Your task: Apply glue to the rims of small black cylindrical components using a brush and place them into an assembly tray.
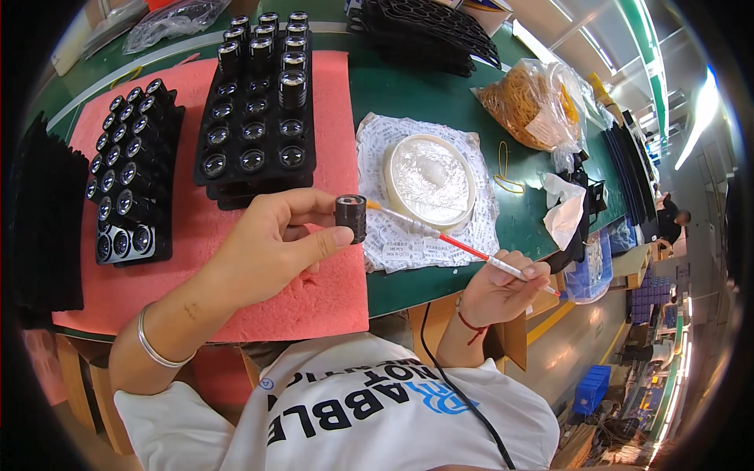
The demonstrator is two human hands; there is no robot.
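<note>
The left hand (284, 242), at the centre of the frame, holds a black cylinder (351, 221) in a narrow grip, with the thumb on the near side and the fingers behind; the cylinder stands approximately upright, above the right edge of a pink foam mat (330, 294). The right hand (509, 289), right of centre, has its grip closed around the white rear section of a slender brush (463, 246) with a red middle section. The brush slopes up to the left; its yellowish tip is at the right side of the cylinder, and contact cannot be confirmed from this view. Behind the brush, a round shallow dish (389, 184) with glossy, clear-looking contents rests on printed paper (371, 149) on the green bench (393, 292). Two black trays, one at the left (170, 208) and one at upper centre-left (272, 147), carry rows of lens-topped black cylinders on the mat. A clear bag of yellow rubber bands (522, 106) lies at upper right, with a loose band (509, 186) below it.
</note>
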